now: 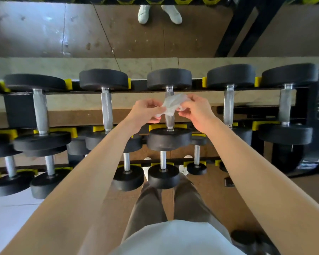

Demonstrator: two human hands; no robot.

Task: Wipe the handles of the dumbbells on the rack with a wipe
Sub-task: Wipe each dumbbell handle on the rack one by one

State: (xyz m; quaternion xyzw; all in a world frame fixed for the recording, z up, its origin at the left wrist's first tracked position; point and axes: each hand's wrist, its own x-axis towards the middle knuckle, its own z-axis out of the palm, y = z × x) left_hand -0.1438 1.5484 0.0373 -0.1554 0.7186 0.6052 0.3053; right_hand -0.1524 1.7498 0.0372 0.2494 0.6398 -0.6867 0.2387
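Bare forearms [92,181] reach toward the rack [313,100] — left hand [147,111] and right hand [195,111] each pinch a crumpled wipe [171,103] over the middle dumbbell [169,138] handle [169,120].

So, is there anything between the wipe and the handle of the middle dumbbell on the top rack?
Nothing visible. The left hand and right hand pinch the wipe just in front of that handle; bare metal shows above and below the wipe. Whether they touch cannot be told.
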